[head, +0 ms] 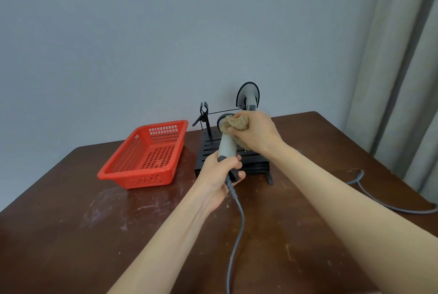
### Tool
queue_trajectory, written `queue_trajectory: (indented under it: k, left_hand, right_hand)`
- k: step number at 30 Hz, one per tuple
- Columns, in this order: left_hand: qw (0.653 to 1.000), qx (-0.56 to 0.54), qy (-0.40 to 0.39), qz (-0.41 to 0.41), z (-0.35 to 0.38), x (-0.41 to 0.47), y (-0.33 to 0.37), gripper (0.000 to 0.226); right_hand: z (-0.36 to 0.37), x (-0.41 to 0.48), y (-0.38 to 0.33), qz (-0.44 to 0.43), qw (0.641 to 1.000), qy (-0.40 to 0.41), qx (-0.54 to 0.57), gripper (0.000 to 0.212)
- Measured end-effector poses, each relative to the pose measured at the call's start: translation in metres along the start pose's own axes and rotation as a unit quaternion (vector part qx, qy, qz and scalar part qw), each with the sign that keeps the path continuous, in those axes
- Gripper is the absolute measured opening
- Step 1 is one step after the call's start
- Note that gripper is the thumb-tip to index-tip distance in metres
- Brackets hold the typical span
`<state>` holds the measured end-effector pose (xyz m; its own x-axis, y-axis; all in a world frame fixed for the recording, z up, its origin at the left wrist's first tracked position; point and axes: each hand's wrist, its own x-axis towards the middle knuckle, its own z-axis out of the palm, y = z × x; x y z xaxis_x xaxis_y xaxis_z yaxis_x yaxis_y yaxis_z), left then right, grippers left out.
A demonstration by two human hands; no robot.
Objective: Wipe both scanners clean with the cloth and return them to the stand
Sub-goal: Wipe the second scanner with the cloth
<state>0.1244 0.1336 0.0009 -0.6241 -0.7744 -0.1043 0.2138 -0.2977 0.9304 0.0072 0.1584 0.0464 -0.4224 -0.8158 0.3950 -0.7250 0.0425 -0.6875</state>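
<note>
Holding the first scanner (227, 144) by the bottom of its handle, the left grip (219, 176) had its fingers curled tight round it, with the head end pointing up and away toward the wall (142, 32). The right grip (257, 136) was bunched round the cloth (238, 121), a tan lacy-looking rag, and pressed it onto the scanner's head, so most of the head was hidden under cloth and fingers. All of that was up in the air over the black slatted stand (208, 149), not resting on it. The scanner's grey cable (237, 234) ran down from the handle, past the left wrist and off the bottom of the shot.

The second scanner (248, 95) sat upright at the back right of the stand, right behind the right grip. Couldn't tell how it was seated, the hand blocked the lower part. Another grey cable (379, 201) lay on the desk (142, 234) over to the right. At the stand's back left there was a black clip (203, 111) on a post, with a thin rod running from it toward the second scanner. A red plastic basket (135, 176) sat just left of the stand on the scuffed brown desk, and a grey curtain (403, 56) hung at the far right.
</note>
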Motion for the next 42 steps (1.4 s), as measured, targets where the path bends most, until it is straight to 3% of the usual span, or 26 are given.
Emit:
queue_trajectory:
  k: [2, 5, 7, 10, 12, 17, 19, 21, 23, 25, 27, 29, 34, 36, 38, 42]
  left_hand:
    - [1.000, -0.017, -0.010, -0.001, -0.002, 0.000, 0.002, 0.026]
    - [1.000, -0.031, -0.006, -0.003, -0.006, 0.001, 0.003, 0.028]
    - [0.999, -0.041, -0.007, -0.008, -0.005, 0.002, 0.001, 0.028]
    - [0.999, -0.048, -0.012, -0.019, 0.000, 0.001, -0.001, 0.026]
    - [0.999, -0.041, -0.013, -0.020, 0.001, 0.000, 0.000, 0.026]
    - [0.999, -0.040, -0.013, -0.010, -0.004, 0.002, 0.004, 0.030]
    - [0.998, -0.052, -0.017, -0.021, -0.004, 0.002, 0.002, 0.030]
    - [0.996, -0.078, -0.026, -0.037, -0.003, -0.001, 0.001, 0.029]
    - [0.992, -0.117, -0.030, -0.046, -0.003, -0.003, 0.004, 0.030]
    - [0.988, -0.148, -0.031, -0.033, -0.008, -0.004, 0.010, 0.031]
    - [0.991, -0.134, -0.025, -0.013, -0.015, -0.003, 0.016, 0.030]
    - [0.994, -0.107, -0.022, -0.006, -0.020, -0.003, 0.018, 0.029]
    - [0.991, -0.132, -0.013, -0.022, -0.021, -0.004, 0.011, 0.028]
    - [0.990, -0.141, -0.009, -0.014, -0.018, -0.003, 0.010, 0.028]
    - [0.991, -0.133, -0.001, 0.000, -0.014, -0.003, 0.008, 0.035]
    - [0.993, -0.117, 0.011, 0.013, -0.006, -0.004, 0.006, 0.052]
  right_hand:
    - [-0.001, -0.005, 0.000, -0.028, 0.997, -0.047, 0.061, 0.006]
    - [-0.003, -0.019, -0.006, -0.055, 0.982, -0.154, 0.098, 0.031]
    - [-0.001, -0.016, -0.003, -0.053, 0.987, -0.126, 0.081, 0.029]
    - [0.002, -0.001, 0.008, -0.011, 1.000, -0.011, 0.027, 0.007]
    - [0.003, -0.001, 0.010, 0.007, 1.000, 0.015, 0.020, 0.009]
    - [0.000, -0.023, 0.000, -0.034, 0.979, -0.147, 0.136, 0.005]
    - [0.003, -0.017, 0.006, -0.032, 0.986, -0.118, 0.112, 0.005]
    - [0.006, -0.008, 0.013, -0.004, 0.997, -0.035, 0.063, 0.006]
    - [0.008, -0.008, 0.024, 0.010, 0.999, 0.022, -0.039, 0.010]
    - [0.008, -0.012, 0.042, 0.022, 0.987, -0.002, -0.160, 0.018]
    - [0.005, -0.018, 0.057, 0.088, 0.988, -0.042, -0.121, 0.023]
    - [-0.002, -0.018, 0.063, 0.129, 0.991, -0.038, 0.002, 0.034]
    - [-0.020, -0.017, 0.032, 0.068, 0.973, 0.058, 0.211, 0.016]
    - [-0.020, -0.018, 0.017, 0.008, 0.974, 0.082, 0.210, 0.009]
    - [-0.012, -0.015, 0.010, -0.035, 0.988, 0.083, 0.128, 0.012]
    - [0.009, -0.020, 0.012, -0.055, 0.994, 0.047, 0.081, 0.023]
